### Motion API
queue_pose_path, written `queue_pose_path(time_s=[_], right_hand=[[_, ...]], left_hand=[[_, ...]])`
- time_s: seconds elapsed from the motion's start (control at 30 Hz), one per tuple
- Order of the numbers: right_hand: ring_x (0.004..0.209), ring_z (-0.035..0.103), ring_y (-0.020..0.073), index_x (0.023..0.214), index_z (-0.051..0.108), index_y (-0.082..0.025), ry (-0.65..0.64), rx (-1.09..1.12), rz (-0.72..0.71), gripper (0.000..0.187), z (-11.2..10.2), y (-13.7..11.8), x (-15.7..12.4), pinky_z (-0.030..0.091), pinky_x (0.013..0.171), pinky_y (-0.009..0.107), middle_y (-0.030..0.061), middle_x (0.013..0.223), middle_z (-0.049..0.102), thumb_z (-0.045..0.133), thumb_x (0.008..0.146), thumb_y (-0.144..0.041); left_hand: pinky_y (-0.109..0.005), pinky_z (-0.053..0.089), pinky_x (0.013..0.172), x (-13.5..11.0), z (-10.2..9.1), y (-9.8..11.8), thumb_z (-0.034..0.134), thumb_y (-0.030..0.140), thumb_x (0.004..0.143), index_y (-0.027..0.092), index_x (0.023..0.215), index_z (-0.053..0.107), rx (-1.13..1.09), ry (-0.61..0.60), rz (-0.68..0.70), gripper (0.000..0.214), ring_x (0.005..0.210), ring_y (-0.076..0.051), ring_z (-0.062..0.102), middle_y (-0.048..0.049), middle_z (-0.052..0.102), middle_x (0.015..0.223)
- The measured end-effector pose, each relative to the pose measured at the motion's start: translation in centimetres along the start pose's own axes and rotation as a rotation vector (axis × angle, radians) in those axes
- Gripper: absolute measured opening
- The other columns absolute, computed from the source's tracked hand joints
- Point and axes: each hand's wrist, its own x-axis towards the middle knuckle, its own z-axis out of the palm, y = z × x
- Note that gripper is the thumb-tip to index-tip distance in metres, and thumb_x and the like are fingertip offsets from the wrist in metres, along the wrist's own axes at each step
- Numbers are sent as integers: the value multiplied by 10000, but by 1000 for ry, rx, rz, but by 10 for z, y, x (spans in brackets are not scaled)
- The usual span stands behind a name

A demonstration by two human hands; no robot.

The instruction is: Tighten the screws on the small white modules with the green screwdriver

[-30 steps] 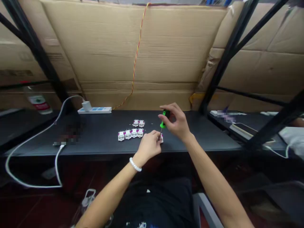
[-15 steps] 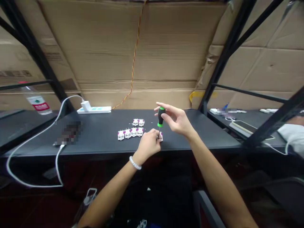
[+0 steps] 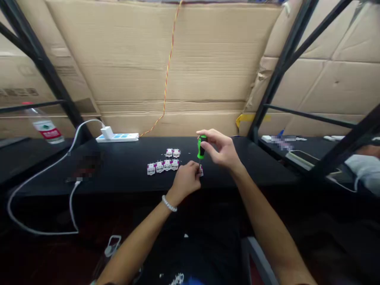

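Note:
My right hand (image 3: 221,149) pinches the top of a small green and black screwdriver (image 3: 201,147) held upright, its tip down on a small white and magenta part (image 3: 201,171). My left hand (image 3: 186,180), with a bead bracelet on the wrist, is closed around that part and holds it on the black table (image 3: 118,174). Just left of my hands lie several more white and magenta parts (image 3: 163,166), in a row of several with two behind (image 3: 173,152).
A white power strip (image 3: 118,137) with a charger and a long white cable (image 3: 38,174) sits at the back left. A plastic bottle (image 3: 44,126) lies far left. Black frame bars and cardboard sheets enclose the table. A phone and papers (image 3: 299,158) lie on the right.
My right fingers have shifted on the screwdriver handle, from spread wide to closed on its top. The screwdriver went from tilted to upright. My left hand stays on the part.

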Motion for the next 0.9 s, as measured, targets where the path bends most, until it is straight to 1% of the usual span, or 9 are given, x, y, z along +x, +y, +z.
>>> queue_pose_path(time_s=[0.13, 0.23, 0.33, 0.43, 0.53, 0.67, 0.77, 0.83, 0.9], right_hand=[[698, 572, 167, 1092, 812, -265, 159, -214, -14, 304, 1, -1, 2, 583, 713, 349, 27, 867, 657, 832, 892, -493], [959, 696, 244, 1228, 788, -264, 119, -195, -64, 360, 3, 0, 1, 620, 921, 425, 97, 1088, 724, 726, 973, -511], [1093, 740, 256, 1404, 699, -274, 22, 62, -14, 409, 4, 3, -4, 613, 1026, 458, 112, 1256, 742, 576, 1068, -473], [952, 754, 212, 1401, 696, -290, 7, 196, 66, 385, 4, 8, -7, 647, 895, 399, 81, 1169, 744, 572, 1077, -457], [881, 687, 191, 1270, 768, -282, 62, 45, 41, 320, 4, 11, -3, 609, 789, 353, 63, 1060, 690, 650, 1035, -464], [714, 554, 162, 1048, 782, -250, 194, -163, -3, 328, 6, 7, 7, 526, 665, 321, 19, 879, 638, 850, 872, -519], [680, 546, 171, 924, 759, -243, 215, -267, -51, 333, 6, 2, 9, 527, 655, 332, 24, 816, 643, 808, 896, -571], [789, 644, 211, 1003, 773, -239, 168, -259, -91, 334, 5, 1, 7, 580, 753, 370, 70, 911, 720, 685, 991, -561], [974, 727, 247, 1210, 757, -237, 66, -134, -85, 363, 4, 2, 3, 616, 882, 410, 114, 1108, 772, 566, 1065, -510]], left_hand=[[-353, 537, 869, -1, 0, 1, 636, 120, 918, 205, 897, 673, 8, -3, -3, 95, 921, -231, 710, -64, 740, 1060], [-348, 540, 875, -1, 0, 1, 634, 122, 921, 207, 903, 670, 7, 3, 1, 94, 931, -229, 714, -65, 739, 1066], [-344, 538, 875, -1, 0, 1, 633, 132, 929, 207, 901, 667, 14, 1, 2, 86, 927, -230, 716, -68, 736, 1053], [-344, 536, 874, -1, 0, 1, 635, 118, 918, 206, 906, 670, 4, -4, 3, 96, 927, -230, 717, -68, 740, 1067], [-350, 533, 877, -1, -1, 2, 626, 99, 911, 207, 914, 674, -16, -1, 15, 118, 938, -235, 719, -66, 742, 1072], [-355, 534, 882, -1, -1, 2, 614, 80, 905, 205, 916, 670, -26, -1, 19, 137, 952, -244, 721, -68, 740, 1051], [-353, 533, 883, -1, -1, 2, 617, 95, 917, 206, 906, 664, -14, -8, 9, 120, 952, -245, 722, -70, 740, 1046], [-351, 534, 882, -2, -1, 2, 618, 103, 922, 206, 906, 662, -13, -8, 2, 113, 941, -240, 721, -73, 738, 1059], [-353, 535, 891, -2, -1, 2, 616, 101, 920, 204, 914, 662, -15, -4, 5, 113, 946, -240, 722, -77, 736, 1071]])
